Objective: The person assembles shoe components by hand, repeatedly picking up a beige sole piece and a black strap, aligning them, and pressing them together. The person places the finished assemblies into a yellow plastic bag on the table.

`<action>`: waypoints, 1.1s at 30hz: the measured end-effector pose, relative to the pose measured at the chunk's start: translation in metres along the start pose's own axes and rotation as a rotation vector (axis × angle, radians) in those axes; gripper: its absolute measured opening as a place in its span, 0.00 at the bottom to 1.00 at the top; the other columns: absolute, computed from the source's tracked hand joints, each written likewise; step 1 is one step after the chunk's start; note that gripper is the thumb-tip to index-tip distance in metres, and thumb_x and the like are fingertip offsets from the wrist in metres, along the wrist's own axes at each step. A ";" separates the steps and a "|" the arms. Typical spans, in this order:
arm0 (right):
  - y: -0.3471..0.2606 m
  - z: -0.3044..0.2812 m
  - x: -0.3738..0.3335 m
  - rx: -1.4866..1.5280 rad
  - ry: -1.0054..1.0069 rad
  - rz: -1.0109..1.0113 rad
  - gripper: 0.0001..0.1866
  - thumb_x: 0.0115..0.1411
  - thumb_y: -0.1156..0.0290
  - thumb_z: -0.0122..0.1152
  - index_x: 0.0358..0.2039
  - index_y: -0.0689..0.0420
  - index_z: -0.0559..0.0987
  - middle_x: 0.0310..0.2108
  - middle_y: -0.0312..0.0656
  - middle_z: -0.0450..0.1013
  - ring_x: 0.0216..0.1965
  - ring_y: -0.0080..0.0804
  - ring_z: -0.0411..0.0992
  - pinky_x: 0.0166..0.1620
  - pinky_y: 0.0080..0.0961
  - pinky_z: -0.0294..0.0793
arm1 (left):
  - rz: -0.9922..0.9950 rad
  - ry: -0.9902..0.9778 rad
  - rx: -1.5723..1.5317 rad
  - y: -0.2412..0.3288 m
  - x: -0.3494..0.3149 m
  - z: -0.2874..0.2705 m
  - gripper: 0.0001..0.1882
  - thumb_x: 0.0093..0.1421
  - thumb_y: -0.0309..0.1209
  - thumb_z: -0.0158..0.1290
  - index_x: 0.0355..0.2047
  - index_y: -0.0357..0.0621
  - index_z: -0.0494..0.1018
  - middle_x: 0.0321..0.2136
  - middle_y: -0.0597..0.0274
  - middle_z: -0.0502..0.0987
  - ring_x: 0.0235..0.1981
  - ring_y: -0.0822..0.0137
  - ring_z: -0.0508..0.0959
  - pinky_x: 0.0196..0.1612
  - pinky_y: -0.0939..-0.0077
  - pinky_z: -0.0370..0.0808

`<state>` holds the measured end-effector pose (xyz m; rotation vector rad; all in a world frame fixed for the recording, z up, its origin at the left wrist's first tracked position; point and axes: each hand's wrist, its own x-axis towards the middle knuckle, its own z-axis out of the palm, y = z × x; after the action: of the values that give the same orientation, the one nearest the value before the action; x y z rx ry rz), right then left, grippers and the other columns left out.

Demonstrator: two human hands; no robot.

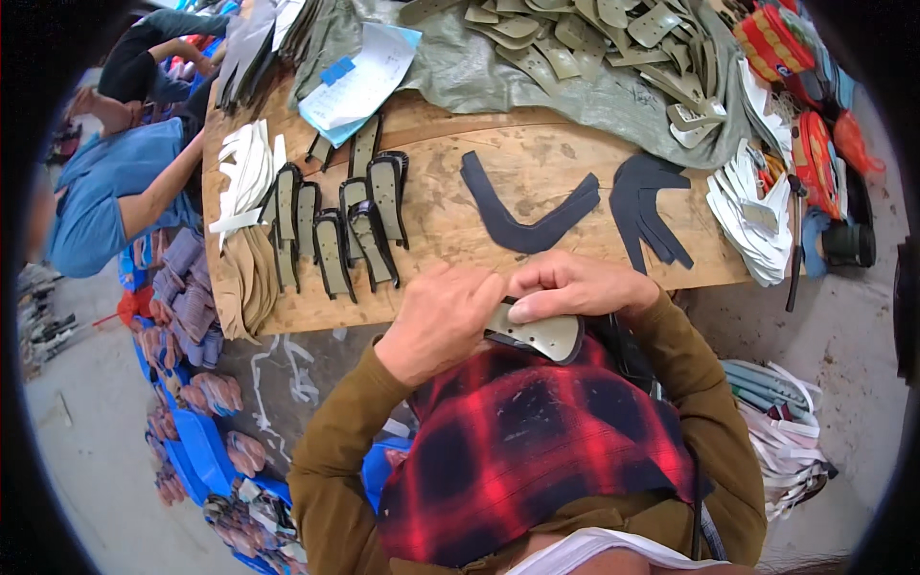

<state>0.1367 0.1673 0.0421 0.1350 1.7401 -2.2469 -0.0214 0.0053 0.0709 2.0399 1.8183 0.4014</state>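
Left hand (443, 321) and right hand (575, 287) are both pinching one olive eyelet piece (546, 337), just below the wooden board (460, 206) edge.

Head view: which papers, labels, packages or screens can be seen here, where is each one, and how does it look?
Paper sheet: far left part of the wooden board, partly on the grey-green cloth; white rectangle with faint lines, lying tilted.
Blue label: stuck on that sheet's left part; small blue rectangle.
Blue sheet: under the white one, only its light blue edge shows.
Screens, boxes or signs: none in view.
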 end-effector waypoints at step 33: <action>-0.017 0.012 -0.003 0.613 0.310 -0.126 0.11 0.67 0.61 0.54 0.36 0.54 0.67 0.28 0.33 0.68 0.20 0.15 0.68 0.16 0.14 0.68 | -0.447 0.130 -1.167 0.022 -0.010 0.018 0.13 0.67 0.35 0.48 0.37 0.36 0.73 0.22 0.58 0.69 0.24 0.70 0.70 0.28 0.74 0.68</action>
<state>0.1354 0.1604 0.0617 0.5387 1.1390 -2.9119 0.0049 -0.0084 0.0651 0.8078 1.4464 1.1248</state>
